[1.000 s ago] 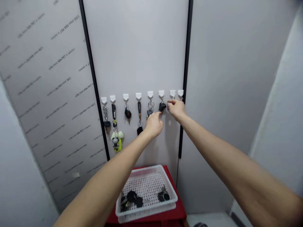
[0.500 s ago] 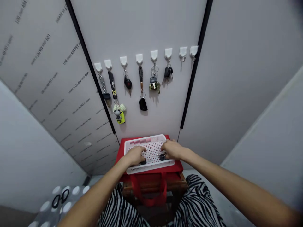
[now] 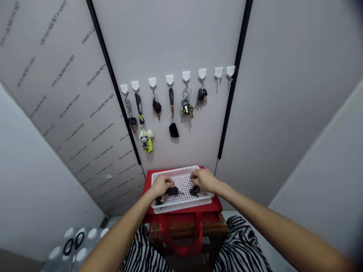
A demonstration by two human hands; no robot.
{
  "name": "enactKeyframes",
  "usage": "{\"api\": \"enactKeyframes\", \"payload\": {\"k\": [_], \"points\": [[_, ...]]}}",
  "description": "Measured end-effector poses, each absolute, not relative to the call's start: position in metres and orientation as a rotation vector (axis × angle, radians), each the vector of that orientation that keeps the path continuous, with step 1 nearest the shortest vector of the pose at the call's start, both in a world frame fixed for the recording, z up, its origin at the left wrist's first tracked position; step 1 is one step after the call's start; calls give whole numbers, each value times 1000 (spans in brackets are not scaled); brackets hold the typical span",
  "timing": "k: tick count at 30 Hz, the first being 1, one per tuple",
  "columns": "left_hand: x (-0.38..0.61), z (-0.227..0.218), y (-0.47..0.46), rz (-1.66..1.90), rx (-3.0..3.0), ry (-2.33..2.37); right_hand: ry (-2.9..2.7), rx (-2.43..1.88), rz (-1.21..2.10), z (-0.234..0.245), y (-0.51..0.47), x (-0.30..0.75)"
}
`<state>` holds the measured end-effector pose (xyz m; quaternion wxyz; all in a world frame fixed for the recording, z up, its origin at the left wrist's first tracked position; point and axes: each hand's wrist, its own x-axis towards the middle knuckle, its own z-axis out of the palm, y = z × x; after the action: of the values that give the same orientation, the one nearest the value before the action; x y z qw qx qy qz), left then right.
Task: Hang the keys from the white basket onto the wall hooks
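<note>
A white plastic basket (image 3: 181,207) with a slotted wall and perforated floor is in front of me. My left hand (image 3: 162,186) is over its left half, thumb and fingers pinched at a bunch of black-headed keys (image 3: 173,190). My right hand (image 3: 205,180) comes in over the right rim. Its fingertips are closed just above another bunch of black keys (image 3: 194,190), and the ring between them is too small to make out. More dark keys (image 3: 159,200) lie in the left front corner, partly under my left wrist.
The basket rests on a red bag (image 3: 181,247) over a wooden stool (image 3: 154,230). White hooks (image 3: 186,76) run across the wall, several carrying keys (image 3: 187,107); the two rightmost hooks (image 3: 218,72) carry none. Black scissors (image 3: 73,243) lie on white-capped bottles (image 3: 92,233) at lower left.
Both hands have gone from spread fingers to a pinch at the keys. The left-hand keys now show more fully. The whole view has shifted slightly down.
</note>
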<state>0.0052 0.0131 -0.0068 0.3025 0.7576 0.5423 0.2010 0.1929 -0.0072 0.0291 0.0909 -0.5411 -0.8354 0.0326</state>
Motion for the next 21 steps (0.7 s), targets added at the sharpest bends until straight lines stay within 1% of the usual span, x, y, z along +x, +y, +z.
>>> {"api": "enactKeyframes", "payload": {"k": [2, 5, 8, 11, 14, 17, 21], "points": [[7, 4, 15, 599, 1972, 1409, -2354, -1465, 234, 31, -7, 185], [12, 21, 17, 666, 1940, 1339, -2212, -1242, 531, 29, -6, 173], [21, 37, 17, 756, 1838, 1204, -2040, -1149, 724, 26, -3, 167], [34, 53, 18, 837, 1738, 1118, -1839, -1172, 752, 30, 0, 170], [50, 72, 21, 899, 1673, 1106, -1702, -1177, 760, 47, 4, 179], [69, 97, 25, 1082, 1720, 1104, -1534, -1141, 747, 80, 12, 193], [92, 141, 26, 1385, 2018, 1073, -1358, -1094, 591, 143, 27, 215]]}}
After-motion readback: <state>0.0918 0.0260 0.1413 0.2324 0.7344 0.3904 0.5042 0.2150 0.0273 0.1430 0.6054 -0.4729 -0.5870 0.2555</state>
